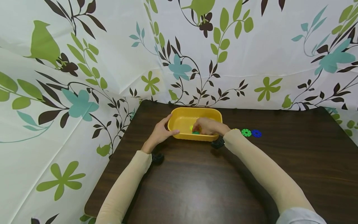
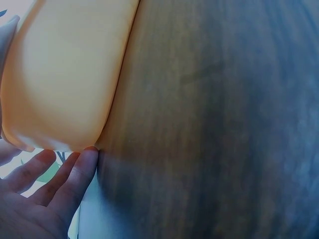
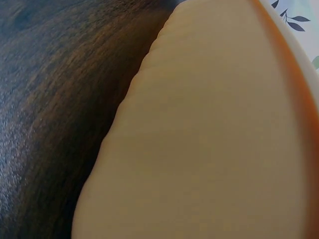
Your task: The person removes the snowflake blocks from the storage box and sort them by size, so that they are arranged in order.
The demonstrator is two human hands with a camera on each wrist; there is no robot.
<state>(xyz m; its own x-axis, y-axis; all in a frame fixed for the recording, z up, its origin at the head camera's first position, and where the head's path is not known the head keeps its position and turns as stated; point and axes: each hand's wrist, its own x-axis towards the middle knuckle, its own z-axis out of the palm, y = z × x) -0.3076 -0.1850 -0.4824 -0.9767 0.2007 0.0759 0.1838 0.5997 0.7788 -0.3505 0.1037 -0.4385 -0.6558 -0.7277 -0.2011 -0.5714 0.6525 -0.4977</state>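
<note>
Head view: left hand [image 1: 160, 132] grips yellow tray [image 1: 185, 136] at one edge — right hand [image 1: 209, 126] curled inside, hold unclear.

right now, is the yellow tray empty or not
Not empty: inside the yellow tray, a small yellow piece and a green piece show near the right hand.

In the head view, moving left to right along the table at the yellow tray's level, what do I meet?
Left hand → yellow tray → partly hidden yellow piece → green disc → blue disc. The right hand overlaps the tray, so it is left out.
</note>
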